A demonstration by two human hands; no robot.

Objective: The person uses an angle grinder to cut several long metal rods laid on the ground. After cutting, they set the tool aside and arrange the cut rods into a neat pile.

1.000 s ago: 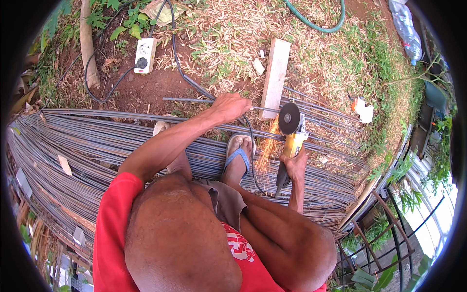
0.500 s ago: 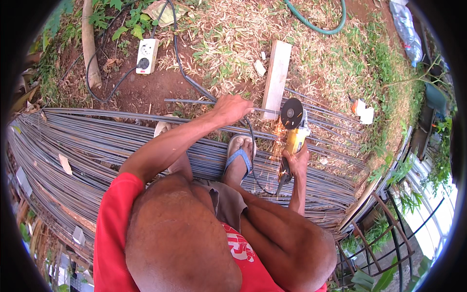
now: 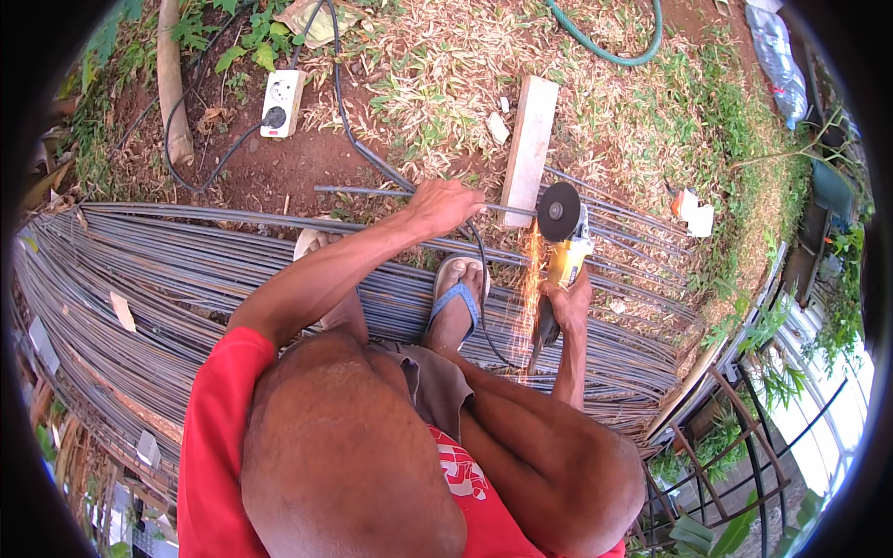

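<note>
My left hand [image 3: 445, 206] is closed around a thin steel rod [image 3: 358, 189] lying over a wooden plank [image 3: 529, 130]. My right hand [image 3: 566, 298] grips a yellow and black angle grinder [image 3: 568, 260]. Its dark disc [image 3: 558, 211] touches the rod just right of the plank, and orange sparks [image 3: 528, 307] stream downward from there, beside my sandalled foot [image 3: 454, 302]. A black cord [image 3: 483, 288] loops past my left hand toward the grinder. A large bundle of long steel bars [image 3: 139, 279] lies beneath me.
A white power strip [image 3: 281, 98] with a plug and cables sits at upper left, near a wooden stick [image 3: 175, 84]. A green hose [image 3: 633, 56], plastic bottles [image 3: 777, 65] and small white pieces [image 3: 698, 216] lie on grass and soil. A metal grid [image 3: 716, 465] stands at lower right.
The grinder's disc has moved slightly right and down since a second ago. The spark stream has shifted in shape and reaches lower. My left hand stays nearly in place on the rod.
</note>
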